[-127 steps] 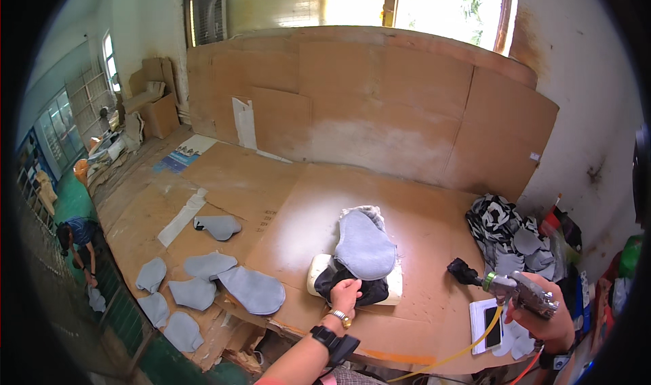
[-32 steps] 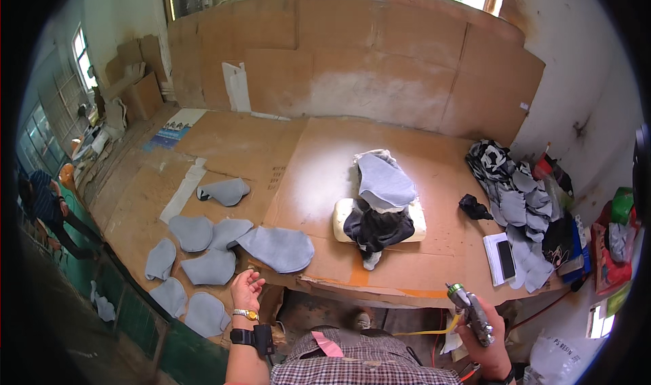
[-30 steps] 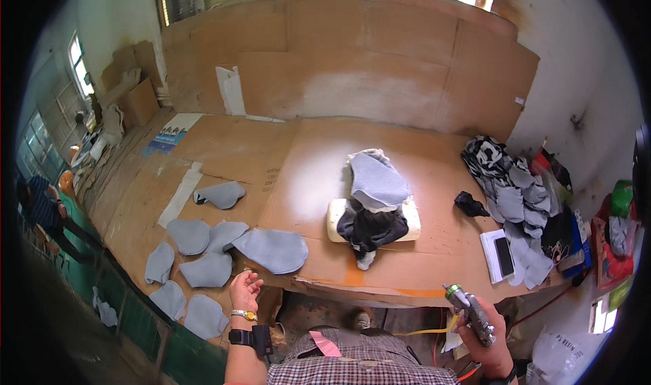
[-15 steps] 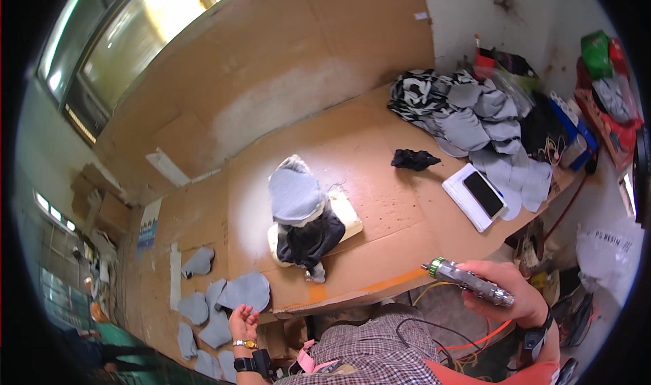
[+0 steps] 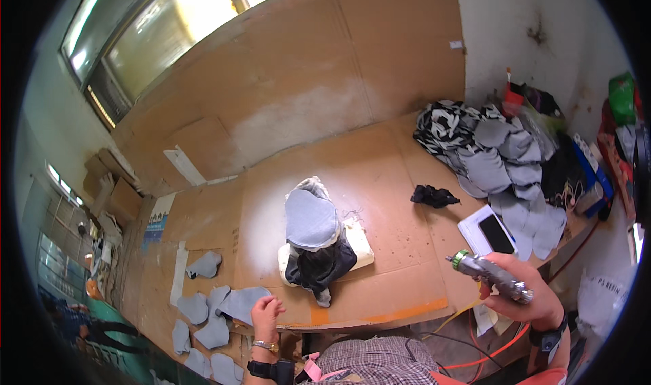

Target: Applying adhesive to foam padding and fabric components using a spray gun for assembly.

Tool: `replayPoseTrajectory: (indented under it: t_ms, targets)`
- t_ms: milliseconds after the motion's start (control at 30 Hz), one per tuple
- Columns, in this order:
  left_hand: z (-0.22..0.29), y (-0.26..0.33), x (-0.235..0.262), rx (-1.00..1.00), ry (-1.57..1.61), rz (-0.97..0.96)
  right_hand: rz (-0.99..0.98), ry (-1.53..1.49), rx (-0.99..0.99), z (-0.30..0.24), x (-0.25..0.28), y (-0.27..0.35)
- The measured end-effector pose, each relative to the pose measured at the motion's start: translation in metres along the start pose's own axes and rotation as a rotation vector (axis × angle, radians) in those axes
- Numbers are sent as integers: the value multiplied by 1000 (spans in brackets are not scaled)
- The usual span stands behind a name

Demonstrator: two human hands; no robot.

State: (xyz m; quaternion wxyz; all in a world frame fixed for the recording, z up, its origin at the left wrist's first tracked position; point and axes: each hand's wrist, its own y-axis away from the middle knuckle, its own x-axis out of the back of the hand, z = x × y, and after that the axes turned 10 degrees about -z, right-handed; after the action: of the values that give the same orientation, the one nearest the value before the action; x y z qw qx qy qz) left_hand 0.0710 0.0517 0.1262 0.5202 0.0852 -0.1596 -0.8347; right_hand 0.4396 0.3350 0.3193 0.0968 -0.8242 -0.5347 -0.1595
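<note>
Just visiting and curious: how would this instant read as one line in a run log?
left hand: empty, fingers curled beside grey cut pieces | right hand: gripping metal tool | grey piece on padded form: untouched, mid-table

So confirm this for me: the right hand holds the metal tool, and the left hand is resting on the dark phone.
Not quite. In the head view the right hand does hold the metal tool, but the left hand is by the grey fabric pieces at the table edge; the dark phone lies untouched near the right hand.

Black scrap (image 5: 434, 196) — perhaps cloth — too small to tell; grey cutouts (image 5: 203, 365) cut off.
</note>
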Motion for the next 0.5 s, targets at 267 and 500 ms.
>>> replayPoseTrajectory:
  t_ms: [267, 500]
  targets:
    - [153, 111, -180, -1430, -595, -808, -110, 159, 59, -25, -32, -57]
    - [164, 126, -220, -1538, -419, -912, -197, 165, 120, -18, -32, -53]
